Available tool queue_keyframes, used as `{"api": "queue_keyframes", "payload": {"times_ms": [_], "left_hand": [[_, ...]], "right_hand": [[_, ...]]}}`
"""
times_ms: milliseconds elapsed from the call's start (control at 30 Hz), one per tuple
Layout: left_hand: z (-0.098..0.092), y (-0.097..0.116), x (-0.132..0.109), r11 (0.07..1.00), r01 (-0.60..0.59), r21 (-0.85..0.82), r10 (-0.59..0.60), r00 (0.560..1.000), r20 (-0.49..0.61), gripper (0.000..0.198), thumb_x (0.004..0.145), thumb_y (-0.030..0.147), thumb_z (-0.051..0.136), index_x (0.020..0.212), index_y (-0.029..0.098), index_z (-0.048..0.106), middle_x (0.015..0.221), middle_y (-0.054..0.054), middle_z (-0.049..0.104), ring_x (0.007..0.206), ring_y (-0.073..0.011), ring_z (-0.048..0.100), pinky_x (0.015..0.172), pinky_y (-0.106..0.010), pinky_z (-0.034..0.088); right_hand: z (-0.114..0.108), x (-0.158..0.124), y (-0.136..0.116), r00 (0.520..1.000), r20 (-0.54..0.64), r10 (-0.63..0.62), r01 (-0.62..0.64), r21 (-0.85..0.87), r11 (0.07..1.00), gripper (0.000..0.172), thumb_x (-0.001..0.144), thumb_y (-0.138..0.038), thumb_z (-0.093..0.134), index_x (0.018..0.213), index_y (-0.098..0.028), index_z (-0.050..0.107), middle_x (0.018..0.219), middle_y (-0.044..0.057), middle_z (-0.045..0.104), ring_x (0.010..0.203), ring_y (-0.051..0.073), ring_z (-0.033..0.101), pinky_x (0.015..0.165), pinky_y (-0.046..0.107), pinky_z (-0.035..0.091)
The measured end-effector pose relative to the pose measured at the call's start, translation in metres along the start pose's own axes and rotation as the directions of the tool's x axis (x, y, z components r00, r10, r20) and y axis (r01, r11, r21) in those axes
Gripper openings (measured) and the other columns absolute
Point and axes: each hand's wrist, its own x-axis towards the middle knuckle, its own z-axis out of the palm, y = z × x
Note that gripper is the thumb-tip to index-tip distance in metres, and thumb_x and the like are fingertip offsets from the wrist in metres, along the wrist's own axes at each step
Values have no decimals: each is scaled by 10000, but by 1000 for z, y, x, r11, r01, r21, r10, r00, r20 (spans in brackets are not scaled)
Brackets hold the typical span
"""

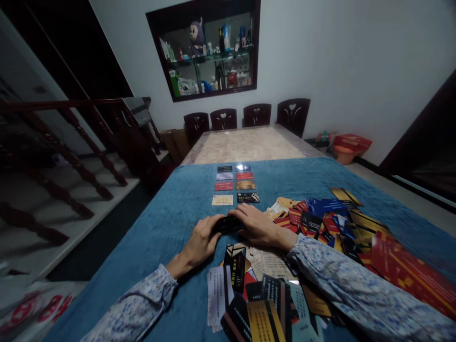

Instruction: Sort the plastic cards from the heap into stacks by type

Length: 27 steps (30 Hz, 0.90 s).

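Head view: left hand (200,240), right hand (261,225); fingers (235,213) closed around dark cards (227,225) between.

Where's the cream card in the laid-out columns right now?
In the head view, the cream card sits at the near end of the left column, just left of a black VIP card and beyond the left hand and right hand.

Room: dim, bluish | Dark: left doorway (80,50) almost black | Shine: small white spot on a far blue card (245,168) | Edges: stretched, stair posts (101,190) lean | Fuzzy: little things (210,49) on the shelf (194,59)
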Motion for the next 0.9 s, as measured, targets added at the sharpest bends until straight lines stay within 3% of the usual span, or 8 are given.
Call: {"api": "queue_keyframes", "payload": {"times_ms": [200,400,633,900], "left_hand": [[-2,2,1,1000,-11,-20,12,1000,19,495,863,91,537,1337,218,470,1175,-85,628,1015,-214,607,909,-399,520],[-4,4,2,995,-44,89,42,999,27,665,798,65,558,1421,195,364,1149,-106,592,1036,-253,574,919,-446,502],[1,-5,0,981,-101,163,114,991,-73,527,854,108,531,1356,172,380,1193,-142,575,1094,-280,563,947,-474,490],[-4,-3,3,965,-59,257,90,990,-109,561,850,147,574,1380,196,393,1233,-149,496,1140,-302,524,973,-500,477]], "right_hand": [[2,0,0,1000,-14,7,-7,-35,999,534,747,-103,666,1251,-137,495,1092,132,569,1011,266,497,826,387,428],[6,-1,2,998,-61,22,-27,-70,997,517,774,-123,633,1268,-130,481,1116,138,583,1012,265,507,824,379,412],[5,1,2,995,-104,0,-6,-64,998,465,798,-148,617,1242,-119,483,1091,138,598,974,263,514,806,389,426],[6,0,4,976,-218,-22,-1,-104,995,517,799,-123,648,1285,-156,475,1165,156,543,1037,287,480,860,459,478]]}}
